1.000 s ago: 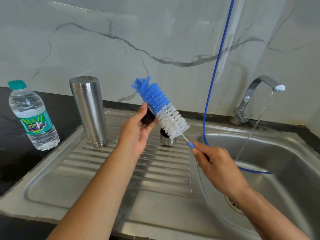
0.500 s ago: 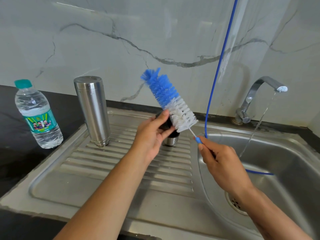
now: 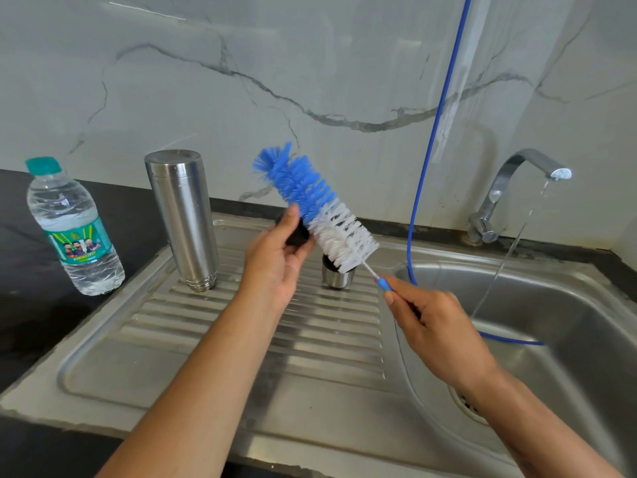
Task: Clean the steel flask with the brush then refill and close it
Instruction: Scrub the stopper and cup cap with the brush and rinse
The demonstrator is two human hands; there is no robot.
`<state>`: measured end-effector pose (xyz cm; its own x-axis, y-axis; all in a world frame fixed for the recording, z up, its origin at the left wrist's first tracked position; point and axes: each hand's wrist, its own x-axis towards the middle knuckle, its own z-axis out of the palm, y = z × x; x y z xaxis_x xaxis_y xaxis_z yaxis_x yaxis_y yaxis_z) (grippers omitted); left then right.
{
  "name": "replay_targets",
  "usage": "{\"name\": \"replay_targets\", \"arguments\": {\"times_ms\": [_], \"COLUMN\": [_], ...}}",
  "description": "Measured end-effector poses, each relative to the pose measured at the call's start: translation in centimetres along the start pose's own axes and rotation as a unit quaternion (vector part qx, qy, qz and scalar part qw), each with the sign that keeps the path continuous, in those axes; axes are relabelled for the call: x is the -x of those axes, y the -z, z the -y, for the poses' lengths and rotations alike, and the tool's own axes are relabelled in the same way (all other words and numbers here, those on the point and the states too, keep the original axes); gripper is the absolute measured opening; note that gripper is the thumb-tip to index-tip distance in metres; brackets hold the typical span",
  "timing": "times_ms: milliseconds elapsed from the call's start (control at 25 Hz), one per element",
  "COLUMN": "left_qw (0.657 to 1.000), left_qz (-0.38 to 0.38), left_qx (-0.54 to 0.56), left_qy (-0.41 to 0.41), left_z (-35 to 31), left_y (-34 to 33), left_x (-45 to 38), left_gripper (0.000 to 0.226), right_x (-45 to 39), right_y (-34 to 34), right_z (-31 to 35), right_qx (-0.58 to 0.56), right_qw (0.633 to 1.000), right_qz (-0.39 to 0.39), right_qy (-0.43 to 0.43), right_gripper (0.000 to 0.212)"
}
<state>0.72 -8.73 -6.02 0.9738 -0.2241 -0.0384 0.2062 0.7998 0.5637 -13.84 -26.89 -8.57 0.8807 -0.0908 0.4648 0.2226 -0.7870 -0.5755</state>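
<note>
Marble wall (image 3: 310,63) backs steel sink (image 3: 241,391); black counter (image 3: 20,322) holds bottle (image 3: 72,229).

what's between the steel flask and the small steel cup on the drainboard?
In the head view, the left hand, holding a black cap, sits between the steel flask and the small steel cup.

**Colours and patterns at the sink**

The bottle brush (image 3: 315,210) has blue bristles on the outer half and white bristles on the half near its blue handle (image 3: 385,283). The steel flask (image 3: 182,219) is plain shiny silver, like the small steel cap (image 3: 337,278), the ribbed sink (image 3: 262,357) and the tap (image 3: 506,191). The left hand (image 3: 275,263) holds a black lid (image 3: 297,235). The water bottle (image 3: 72,229) is clear with a teal cap and a teal label with yellow rays. The wall (image 3: 241,81) is white marble with grey veins. The hose (image 3: 434,139) is blue, the countertop (image 3: 20,270) black.
</note>
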Motion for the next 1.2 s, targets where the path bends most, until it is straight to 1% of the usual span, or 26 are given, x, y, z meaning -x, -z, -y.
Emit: {"name": "replay_targets", "arguments": {"times_ms": [80,160,200,280,320,360,400,440,480,520,640,760,840,960,1120,1200], "left_qw": [0.997,0.994,0.996,0.997,0.995,0.987,0.969,0.944,0.921,0.907,0.897,0.874,0.849,0.794,0.748,0.732], "left_qz": [0.04,0.052,0.047,0.02,0.0,-0.029,-0.061,-0.088,-0.102,-0.106,-0.102,-0.109,-0.109,-0.095,-0.109,-0.117], "left_qx": [-0.063,-0.085,-0.079,-0.072,-0.093,-0.143,-0.214,-0.287,-0.343,-0.376,-0.412,-0.466,-0.511,-0.594,-0.65,-0.667], "left_qy": [0.038,0.034,0.021,-0.015,-0.041,-0.075,-0.11,-0.139,-0.156,-0.158,-0.124,-0.085,-0.08,-0.092,-0.075,-0.074], "left_z": [1.2,1.6,1.3,0.2,-0.2,-0.4,-0.3,-0.2,0.0,0.2,0.7,1.4,1.7,1.6,1.7,1.7], "left_y": [-0.5,-0.8,-0.7,0.2,0.7,1.3,1.8,2.3,2.7,3.1,4.1,5.0,5.3,5.3,5.9,6.1], "left_x": [0.7,0.8,0.6,-0.3,-0.7,-1.1,-1.4,-1.6,-1.8,-1.8,-2.4,-3.1,-3.0,-2.5,-2.7,-2.9], "left_gripper": [0.024,0.032,0.033,0.027,0.026,0.031,0.041,0.05,0.056,0.058,0.06,0.048,0.041,0.036,0.041,0.046], "right_x": [-0.2,-0.5,-0.5,-0.5,-0.6,-0.7,-0.8,-1.0,-1.0,-1.0,-0.9,-0.9,-1.0,-1.0,-1.0,-1.0], "right_y": [0.2,0.4,0.5,0.4,0.4,0.4,0.5,0.7,0.7,0.8,0.7,0.6,0.6,0.6,0.5,0.4], "right_z": [-0.1,-0.2,-0.2,-0.5,-0.7,-0.9,-1.2,-1.5,-1.7,-1.8,-1.9,-1.9,-2.0,-2.1,-2.1,-2.2], "right_qx": [-0.007,-0.01,-0.012,-0.019,-0.025,-0.034,-0.041,-0.048,-0.053,-0.058,-0.067,-0.057,-0.056,-0.051,-0.055,-0.052], "right_qw": [0.999,0.999,0.999,0.998,0.997,0.996,0.995,0.994,0.993,0.992,0.991,0.992,0.991,0.992,0.992,0.992], "right_qz": [-0.029,-0.039,-0.039,-0.039,-0.039,-0.041,-0.044,-0.048,-0.051,-0.051,-0.046,-0.043,-0.046,-0.048,-0.048,-0.045], "right_qy": [-0.014,-0.025,-0.03,-0.044,-0.054,-0.066,-0.078,-0.088,-0.097,-0.104,-0.109,-0.108,-0.112,-0.105,-0.102,-0.102], "right_gripper": [0.032,0.033,0.033,0.031,0.03,0.03,0.029,0.028,0.028,0.027,0.026,0.025,0.026,0.026,0.025,0.025]}}
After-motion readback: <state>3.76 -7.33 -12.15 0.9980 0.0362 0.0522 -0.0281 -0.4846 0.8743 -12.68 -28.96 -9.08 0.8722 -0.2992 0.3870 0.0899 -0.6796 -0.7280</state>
